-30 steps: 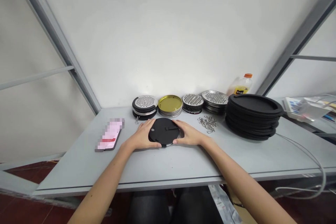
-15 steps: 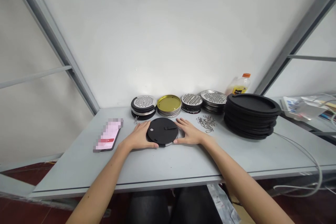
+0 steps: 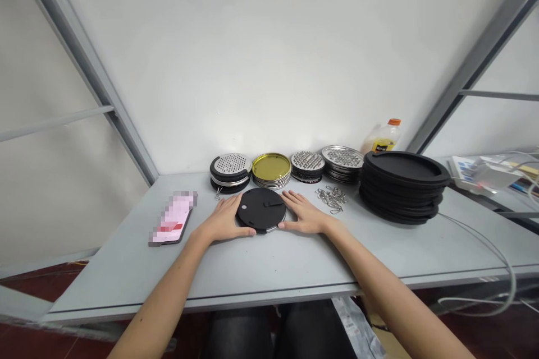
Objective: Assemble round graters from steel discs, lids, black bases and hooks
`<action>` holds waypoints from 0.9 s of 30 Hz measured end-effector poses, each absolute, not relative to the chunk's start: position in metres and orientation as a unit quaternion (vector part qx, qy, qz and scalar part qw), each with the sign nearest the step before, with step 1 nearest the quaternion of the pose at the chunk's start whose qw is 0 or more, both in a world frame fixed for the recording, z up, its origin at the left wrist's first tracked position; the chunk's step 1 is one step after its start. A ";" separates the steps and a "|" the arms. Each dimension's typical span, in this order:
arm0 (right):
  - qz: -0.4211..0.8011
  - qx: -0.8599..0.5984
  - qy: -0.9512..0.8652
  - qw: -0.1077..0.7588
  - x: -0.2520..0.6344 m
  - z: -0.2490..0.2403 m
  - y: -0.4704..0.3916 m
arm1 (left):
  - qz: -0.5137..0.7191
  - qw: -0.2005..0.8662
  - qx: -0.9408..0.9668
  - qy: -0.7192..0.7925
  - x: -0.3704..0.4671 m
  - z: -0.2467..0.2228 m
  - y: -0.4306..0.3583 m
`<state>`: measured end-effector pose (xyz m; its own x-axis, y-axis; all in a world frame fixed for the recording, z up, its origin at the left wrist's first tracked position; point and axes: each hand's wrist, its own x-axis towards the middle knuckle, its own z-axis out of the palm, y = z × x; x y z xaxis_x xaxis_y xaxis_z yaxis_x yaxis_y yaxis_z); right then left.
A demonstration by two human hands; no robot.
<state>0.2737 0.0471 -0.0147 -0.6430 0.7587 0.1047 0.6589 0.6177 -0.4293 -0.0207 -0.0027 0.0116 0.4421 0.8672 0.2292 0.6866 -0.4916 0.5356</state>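
Black disc (image 3: 261,213), flat on the table (image 3: 236,275) between front and back edges. Left hand (image 3: 224,221) and right hand (image 3: 306,217) flank it, palms down — thumbs and fingers spread wide about its sides, forearms converging across the front edge. Phone (image 3: 174,220) near the left edge; clips (image 3: 332,198) beyond the right hand — toward the back edge.

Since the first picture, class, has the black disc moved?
No: no clear shift shows; the black disc lies just in front of the gold-topped stack, as before.
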 end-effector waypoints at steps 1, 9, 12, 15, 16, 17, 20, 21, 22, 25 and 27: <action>0.177 -0.401 -0.889 0.134 0.273 -0.014 0.047 | 0.238 0.184 0.830 0.468 -0.021 0.012 -0.002; 0.170 -0.410 -0.889 0.113 0.272 -0.010 0.045 | 0.210 0.173 0.834 0.481 -0.020 0.012 -0.002; 0.170 -0.411 -0.889 0.109 0.272 -0.008 0.044 | 0.194 0.166 0.833 0.490 -0.020 0.011 -0.002; 0.169 -0.409 -0.890 0.109 0.272 -0.006 0.043 | 0.188 0.164 0.833 0.493 -0.020 0.012 -0.003; 0.168 -0.407 -0.891 0.111 0.272 -0.006 0.043 | 0.188 0.164 0.834 0.493 -0.019 0.012 -0.003; 0.168 -0.406 -0.891 0.113 0.271 -0.006 0.043 | 0.188 0.164 0.834 0.493 -0.019 0.013 -0.003; 0.169 -0.404 -0.891 0.121 0.271 -0.005 0.043 | 0.195 0.162 0.835 0.489 -0.019 0.013 -0.003; 0.170 -0.405 -0.890 0.123 0.271 -0.005 0.042 | 0.195 0.162 0.835 0.487 -0.019 0.013 -0.002; 0.170 -0.405 -0.890 0.122 0.271 -0.005 0.043 | 0.195 0.162 0.836 0.487 -0.019 0.013 -0.002; 0.172 -0.403 -0.891 0.121 0.273 -0.005 0.044 | 0.187 0.160 0.836 0.491 -0.019 0.013 -0.003; 0.179 -0.403 -0.888 0.131 0.275 -0.004 0.046 | 0.183 0.160 0.835 0.494 -0.019 0.014 -0.003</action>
